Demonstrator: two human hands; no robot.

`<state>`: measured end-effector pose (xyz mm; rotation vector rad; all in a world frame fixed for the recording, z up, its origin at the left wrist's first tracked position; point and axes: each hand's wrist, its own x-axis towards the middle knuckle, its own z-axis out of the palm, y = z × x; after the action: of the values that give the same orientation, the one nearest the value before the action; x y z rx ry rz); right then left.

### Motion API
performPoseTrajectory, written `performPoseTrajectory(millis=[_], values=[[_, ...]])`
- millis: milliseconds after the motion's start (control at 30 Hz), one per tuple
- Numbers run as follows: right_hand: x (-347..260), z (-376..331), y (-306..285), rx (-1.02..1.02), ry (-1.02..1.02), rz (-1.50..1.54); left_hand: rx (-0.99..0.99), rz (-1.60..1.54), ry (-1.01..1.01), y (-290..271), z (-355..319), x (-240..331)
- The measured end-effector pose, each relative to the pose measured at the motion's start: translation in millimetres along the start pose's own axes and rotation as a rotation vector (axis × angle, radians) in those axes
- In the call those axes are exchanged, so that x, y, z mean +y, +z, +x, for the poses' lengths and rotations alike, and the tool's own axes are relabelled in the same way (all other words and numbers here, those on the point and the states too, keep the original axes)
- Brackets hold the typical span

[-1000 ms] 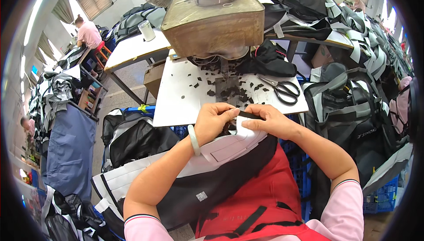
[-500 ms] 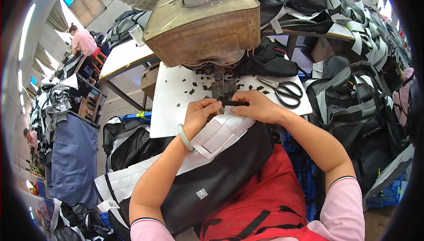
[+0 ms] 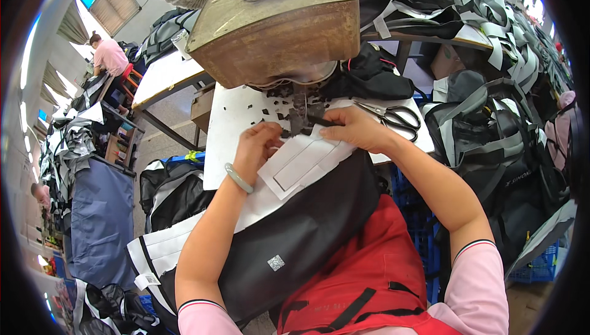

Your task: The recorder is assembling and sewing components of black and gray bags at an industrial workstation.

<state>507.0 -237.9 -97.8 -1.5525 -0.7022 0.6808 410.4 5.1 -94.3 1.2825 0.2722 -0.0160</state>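
Fabric piece (image 3: 264, 227): lies against your red apron (image 3: 381, 273), upper end over the white tabletop's (image 3: 230, 106) near edge. Right hand (image 3: 358, 129): pinches its corner and a black strip (image 3: 315, 120). Left hand (image 3: 253, 149): curled, apart; grip unclear. Square code (image 3: 276, 262); white tag (image 3: 146, 281), illegible.

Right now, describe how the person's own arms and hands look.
The left hand and right hand wear no gloves. A smooth, pale grey-green bangle circles the left wrist only. The left sleeve and right sleeve are short and pale pink, with striped dark-and-white trim.
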Motion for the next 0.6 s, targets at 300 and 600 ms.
performPoseTrajectory(millis=[300, 600], values=[[-13.5, -6.0, 5.3, -0.117, 0.030, -0.243, -0.160, 0.255, 0.013, 27.4, -0.1, -3.6], [-13.7, 6.4, 9.4, -0.065, -0.025, -0.232, -0.091, -0.056, -0.081, 31.5, -0.5, 0.8]])
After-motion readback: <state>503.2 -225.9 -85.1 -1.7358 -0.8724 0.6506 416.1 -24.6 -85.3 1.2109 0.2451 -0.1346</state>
